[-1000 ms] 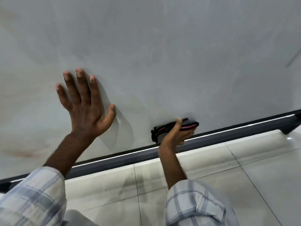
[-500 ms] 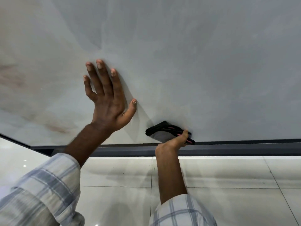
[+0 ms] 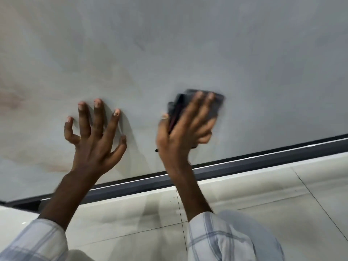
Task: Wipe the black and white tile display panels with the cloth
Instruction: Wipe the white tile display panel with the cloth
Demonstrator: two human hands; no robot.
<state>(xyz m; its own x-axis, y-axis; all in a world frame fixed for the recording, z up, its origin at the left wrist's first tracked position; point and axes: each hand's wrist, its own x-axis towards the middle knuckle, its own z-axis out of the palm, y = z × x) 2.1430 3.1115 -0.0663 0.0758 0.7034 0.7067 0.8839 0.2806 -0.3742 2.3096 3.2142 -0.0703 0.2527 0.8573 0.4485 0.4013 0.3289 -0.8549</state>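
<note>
Cloth is dark grey and folded, with a thin pink line along one fold, and it lies flat against the lower part of the pale tile panel, a little above the bottom edge. It is blurred, so I cannot see its weave or its exact outline.

The right hand covers most of it. The fingers lie nearly straight and close together over the cloth and press it to the panel, while the thumb is closed against the left edge of the cloth, so the folded edge sits between thumb and forefinger. The hand has hold of the cloth and of nothing else.

The left hand is just beside it, apart from the cloth. Its fingers are spread and bent, only the fingertips touch the panel, and the palm stands away from the surface. It holds nothing.

The panel is light grey with soft brownish clouds at the left side, and it fills the upper part of the view. Under it runs a dark frame rail with a thin bright strip along its top. Below the rail is a glossy floor of large pale tiles with thin dark joints. Both forearms come out of checked light sleeves.
</note>
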